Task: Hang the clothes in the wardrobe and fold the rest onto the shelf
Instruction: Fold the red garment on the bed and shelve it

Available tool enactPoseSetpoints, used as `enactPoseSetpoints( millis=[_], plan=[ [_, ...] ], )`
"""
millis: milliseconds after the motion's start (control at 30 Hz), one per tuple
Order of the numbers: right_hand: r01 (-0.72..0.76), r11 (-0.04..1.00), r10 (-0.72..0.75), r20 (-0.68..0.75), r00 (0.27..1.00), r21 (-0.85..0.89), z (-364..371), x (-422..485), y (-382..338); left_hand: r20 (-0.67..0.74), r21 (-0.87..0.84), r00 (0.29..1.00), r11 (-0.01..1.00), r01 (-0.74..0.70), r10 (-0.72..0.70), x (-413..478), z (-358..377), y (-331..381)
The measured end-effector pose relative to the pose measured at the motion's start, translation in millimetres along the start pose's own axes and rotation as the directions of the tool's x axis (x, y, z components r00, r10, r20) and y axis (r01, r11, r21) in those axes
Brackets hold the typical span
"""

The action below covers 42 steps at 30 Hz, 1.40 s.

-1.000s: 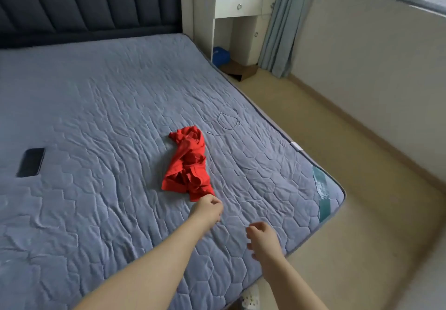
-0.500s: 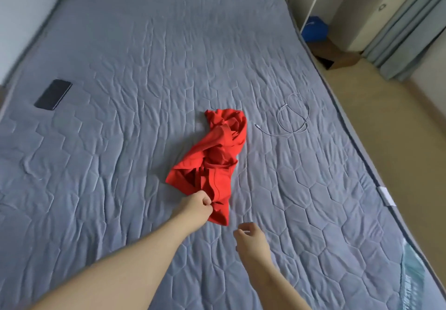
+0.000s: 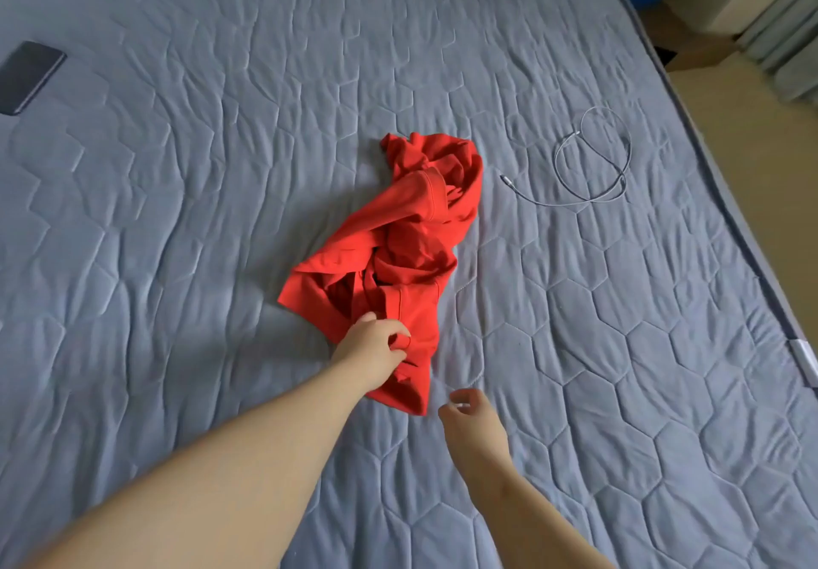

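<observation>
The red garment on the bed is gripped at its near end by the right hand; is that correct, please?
Not quite: the head view shows the left hand gripping the red garment at its near end; the right hand holds nothing.

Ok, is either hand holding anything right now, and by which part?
The left hand pinches the red garment at its near end, close to the bottom corner. The right hand holds nothing and is loosely curled beside it.
</observation>
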State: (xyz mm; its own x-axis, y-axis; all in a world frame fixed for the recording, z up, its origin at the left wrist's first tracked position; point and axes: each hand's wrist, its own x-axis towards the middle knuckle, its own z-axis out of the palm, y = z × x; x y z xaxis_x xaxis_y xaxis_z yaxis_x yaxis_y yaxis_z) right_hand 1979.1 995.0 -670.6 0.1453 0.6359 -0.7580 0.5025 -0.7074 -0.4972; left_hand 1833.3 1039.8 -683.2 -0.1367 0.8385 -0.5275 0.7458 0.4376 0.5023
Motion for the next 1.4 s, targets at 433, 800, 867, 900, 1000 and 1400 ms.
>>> enactPoseSetpoints(
  millis=[433,800,867,900,1000,1400],
  plan=[
    [0.323,0.912,-0.353,0.081,0.932,0.252,-18,-44,-45,0.085,-0.665,0.994,0.747,0.005,0.069,-48,-74,25],
    [0.480,0.810,-0.508,-0.004,0.861,0.337,-75,-170,-129,-0.007,-0.814,0.999,0.581,-0.026,0.036,-150,-224,117],
    [0.506,0.781,-0.543,-0.003,0.840,0.366,-86,-204,-150,-0.054,-0.828,0.998,0.556,-0.070,0.045,-178,-258,137],
    [0.512,0.773,-0.556,0.010,0.831,0.374,-89,-214,-157,-0.066,-0.837,0.996,0.541,-0.087,0.058,-188,-269,144],
    [0.572,0.747,-0.624,0.062,0.779,0.339,-103,-265,-191,-0.135,-0.858,0.986,0.486,-0.166,0.097,-231,-317,170],
    [0.800,0.590,-0.807,-0.050,0.588,-0.107,-142,-423,-290,-0.419,-0.888,0.881,0.106,-0.448,0.219,-393,-497,248]
  ],
)
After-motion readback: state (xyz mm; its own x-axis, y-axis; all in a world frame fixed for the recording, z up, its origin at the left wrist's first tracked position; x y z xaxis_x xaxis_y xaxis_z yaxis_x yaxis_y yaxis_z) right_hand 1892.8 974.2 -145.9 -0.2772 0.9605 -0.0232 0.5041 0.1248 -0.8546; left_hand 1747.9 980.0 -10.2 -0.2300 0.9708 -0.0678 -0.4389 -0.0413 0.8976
